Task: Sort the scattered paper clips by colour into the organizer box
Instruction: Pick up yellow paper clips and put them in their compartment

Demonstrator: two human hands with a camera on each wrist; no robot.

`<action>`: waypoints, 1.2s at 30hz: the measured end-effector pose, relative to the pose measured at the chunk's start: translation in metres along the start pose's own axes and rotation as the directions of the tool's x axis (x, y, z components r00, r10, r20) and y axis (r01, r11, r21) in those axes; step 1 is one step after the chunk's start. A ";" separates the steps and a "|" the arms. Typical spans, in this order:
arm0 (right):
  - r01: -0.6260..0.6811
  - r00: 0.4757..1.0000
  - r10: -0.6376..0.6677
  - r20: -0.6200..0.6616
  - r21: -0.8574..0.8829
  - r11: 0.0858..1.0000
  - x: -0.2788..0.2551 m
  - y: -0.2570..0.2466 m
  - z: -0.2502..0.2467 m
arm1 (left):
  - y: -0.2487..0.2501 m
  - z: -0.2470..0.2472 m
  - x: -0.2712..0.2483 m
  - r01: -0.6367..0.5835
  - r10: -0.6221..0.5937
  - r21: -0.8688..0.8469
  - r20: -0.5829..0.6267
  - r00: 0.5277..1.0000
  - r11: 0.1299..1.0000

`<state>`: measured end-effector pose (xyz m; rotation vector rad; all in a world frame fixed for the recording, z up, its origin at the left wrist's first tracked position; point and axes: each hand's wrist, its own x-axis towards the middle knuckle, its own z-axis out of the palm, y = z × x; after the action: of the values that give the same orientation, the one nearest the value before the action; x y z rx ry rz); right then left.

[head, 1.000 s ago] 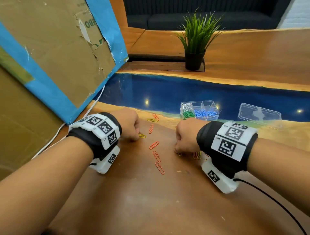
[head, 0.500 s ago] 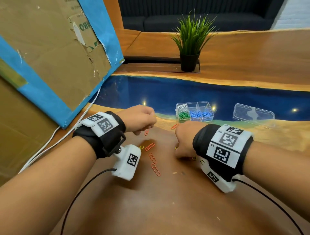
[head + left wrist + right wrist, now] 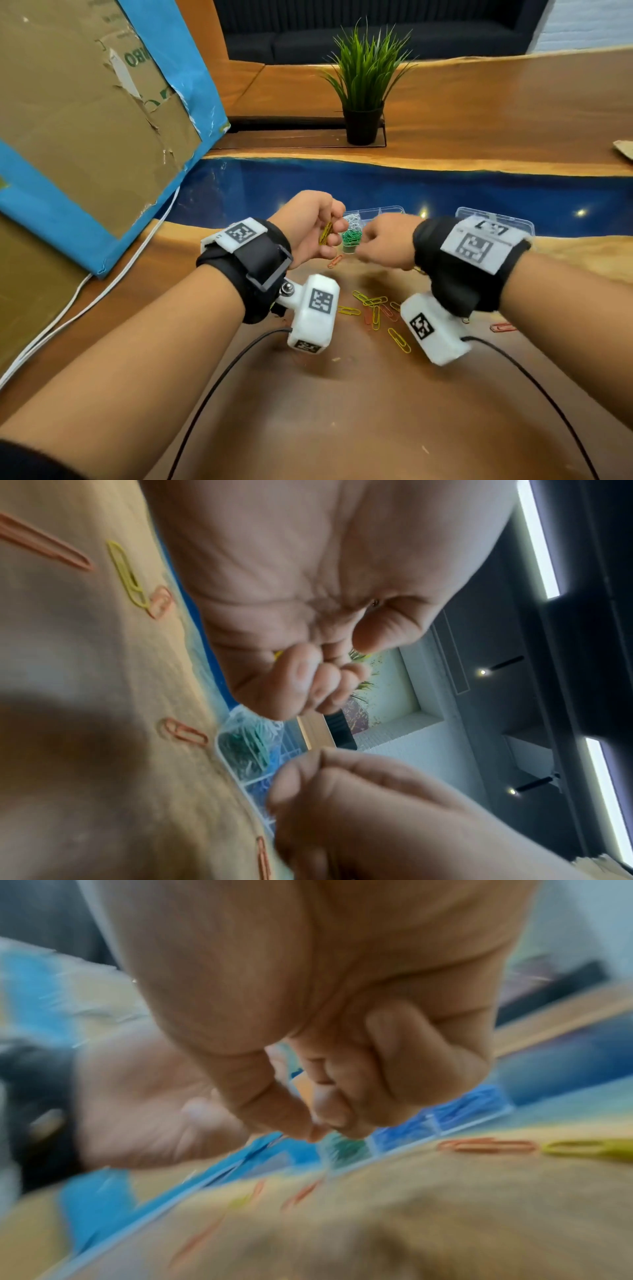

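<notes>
1. Carrying step: the left hand [image 3: 308,222] pinches a few yellow clips [image 3: 325,233] in curled fingers, raised just at 9 o'clock of the box [image 3: 390,209].
2. The right hand [image 3: 387,241] is curled above the box's near edge; whether it holds anything I cannot tell.
3. Loose clips [image 3: 375,310] lie at 6 o'clock of the box.
4. Next, probably: drop the yellows into a compartment apart from the green clips [image 3: 351,236].

We take the organizer box [image 3: 373,214] as landmark. Loose paper clips [image 3: 375,310] lie on the surface [image 3: 342,411] before it. The lid [image 3: 496,219] lies to its right, the potted plant [image 3: 364,85] behind it, the cardboard panel [image 3: 85,120] to its left.
</notes>
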<state>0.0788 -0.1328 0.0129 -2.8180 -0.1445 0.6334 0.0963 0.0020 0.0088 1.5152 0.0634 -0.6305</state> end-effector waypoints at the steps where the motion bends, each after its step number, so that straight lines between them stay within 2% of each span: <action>1: -0.033 0.999 0.034 -0.005 0.109 0.993 0.006 0.007 -0.007 | 0.003 0.003 0.004 0.010 -0.010 -0.008 -0.019 1.000 1.000; 3: -0.108 0.994 0.105 0.029 0.406 0.907 0.018 0.019 -0.019 | 0.010 0.010 0.010 0.021 -0.023 -0.028 -0.080 0.996 0.999; 6: -0.178 0.981 0.179 0.073 0.703 0.688 0.028 0.026 -0.034 | 0.022 0.020 0.023 0.014 -0.026 -0.067 -0.175 0.984 0.998; 8: -0.199 0.972 0.221 0.082 0.787 0.584 0.031 0.023 -0.041 | 0.030 0.028 0.032 0.009 -0.024 -0.073 -0.208 0.978 0.997; 11: -0.194 0.965 0.252 0.077 0.855 0.481 0.039 0.022 -0.044 | 0.039 0.038 0.043 0.042 -0.061 -0.085 -0.235 0.970 0.996; 17: -0.237 0.951 0.277 0.134 0.895 0.379 0.042 0.021 -0.048 | 0.035 0.036 0.053 0.062 -0.082 -0.114 -0.185 0.979 0.992; 24: -0.193 0.965 0.244 0.100 0.899 0.394 0.035 0.020 -0.050 | 0.030 0.029 0.050 -0.004 -0.010 -0.091 -0.150 0.989 0.996; 27: -0.134 0.971 0.236 0.035 0.899 0.417 0.032 0.021 -0.047 | 0.029 0.023 0.047 -0.034 0.025 -0.052 -0.166 0.986 0.998; 31: -0.108 0.983 0.180 0.021 0.868 0.485 0.024 0.021 -0.041 | 0.028 0.009 0.037 -0.082 0.086 0.029 -0.186 0.979 0.996; 33: -0.085 0.990 0.144 0.001 0.815 0.574 0.022 0.020 -0.037 | 0.028 0.002 0.032 -0.103 0.130 0.136 -0.207 0.970 0.985; 35: -0.022 0.990 0.108 -0.091 0.658 0.752 0.024 0.019 -0.032 | 0.026 -0.003 0.027 -0.098 0.157 0.272 -0.206 0.966 0.957; 36: 0.007 0.988 0.073 -0.132 0.524 0.852 0.024 0.017 -0.030 | 0.024 -0.006 0.025 -0.092 0.165 0.330 -0.200 0.966 0.939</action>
<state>0.1146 -0.1525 0.0250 -2.3231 0.0955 0.3894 0.1296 -0.0028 0.0193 1.8851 0.0351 -0.3711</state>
